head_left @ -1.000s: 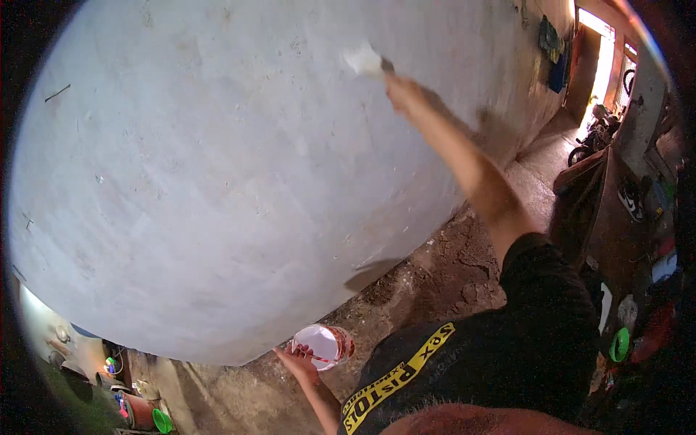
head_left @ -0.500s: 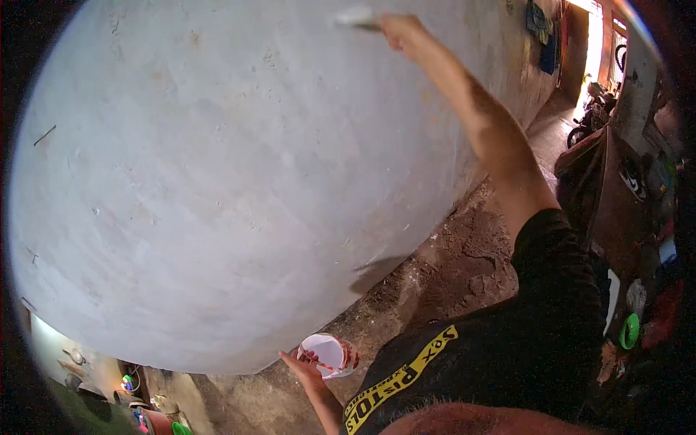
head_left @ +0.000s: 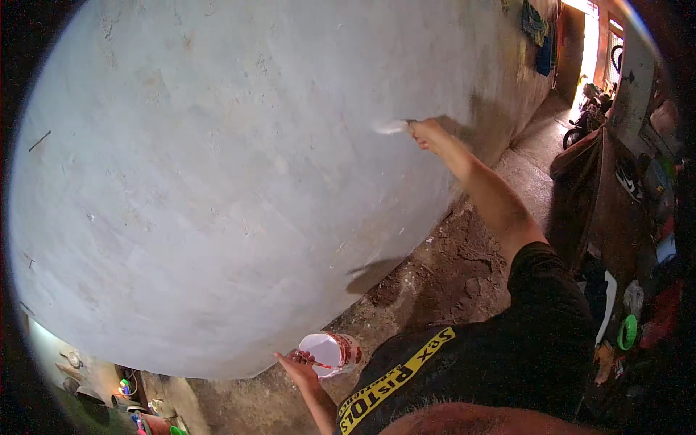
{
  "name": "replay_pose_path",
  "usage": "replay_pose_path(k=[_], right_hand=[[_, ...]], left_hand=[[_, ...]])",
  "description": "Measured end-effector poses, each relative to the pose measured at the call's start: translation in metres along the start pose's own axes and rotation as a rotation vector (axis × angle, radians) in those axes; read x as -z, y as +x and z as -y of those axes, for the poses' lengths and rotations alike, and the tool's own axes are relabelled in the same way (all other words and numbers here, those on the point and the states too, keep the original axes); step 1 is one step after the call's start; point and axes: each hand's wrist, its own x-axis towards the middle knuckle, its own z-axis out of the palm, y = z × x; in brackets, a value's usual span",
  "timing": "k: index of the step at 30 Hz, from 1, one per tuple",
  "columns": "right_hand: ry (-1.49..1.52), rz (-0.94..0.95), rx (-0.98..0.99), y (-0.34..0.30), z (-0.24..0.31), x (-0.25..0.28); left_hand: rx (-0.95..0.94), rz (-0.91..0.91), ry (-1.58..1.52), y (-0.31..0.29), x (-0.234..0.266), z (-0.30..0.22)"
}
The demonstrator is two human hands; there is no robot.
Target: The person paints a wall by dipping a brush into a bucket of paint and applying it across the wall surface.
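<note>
My right hand (head_left: 428,135) is closed round the handle of a paintbrush (head_left: 392,127). Its white bristles, slightly blurred, are at the pale grey-white wall (head_left: 239,188). Low in the view, my left hand (head_left: 299,370) holds a white and red bucket (head_left: 350,353) at its rim, with the thumb sticking out to the left. White paint or a white inside shows within the bucket, and a thin red piece, perhaps its handle, crosses the opening. Part of my left fingers is hard to make out against the bucket.
Bare, rough brown ground (head_left: 464,268) runs along the foot of the wall. A brown cover (head_left: 580,188) drapes over something on the right, near a shoe (head_left: 628,181) and a green plastic item (head_left: 628,332). Farther back are a motorcycle (head_left: 591,116) and hanging clothes (head_left: 535,25). Household items lie at lower left.
My right hand has come down the wall and a little to the right with the paintbrush. My left hand and the bucket have hardly moved.
</note>
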Motion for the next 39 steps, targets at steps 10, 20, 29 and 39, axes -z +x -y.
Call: replay_pose_path(k=[10,20,29,39], right_hand=[[-0.071,-0.038,0.537,-0.029,0.229,-0.012],[-0.038,0.018,0.459,-0.049,0.115,-0.080],[-0.055,0.216,-0.088,-0.086,-0.003,-0.091],[0.110,0.257,0.664,-0.130,0.239,-0.123]], left_hand=[[0.059,0.006,0.082,-0.005,-0.021,0.001],[0.092,0.006,0.070,-0.012,-0.039,0.001],[0.079,0.049,0.003,0.007,-0.016,0.005],[0.080,0.085,0.044,0.005,-0.016,0.010]])
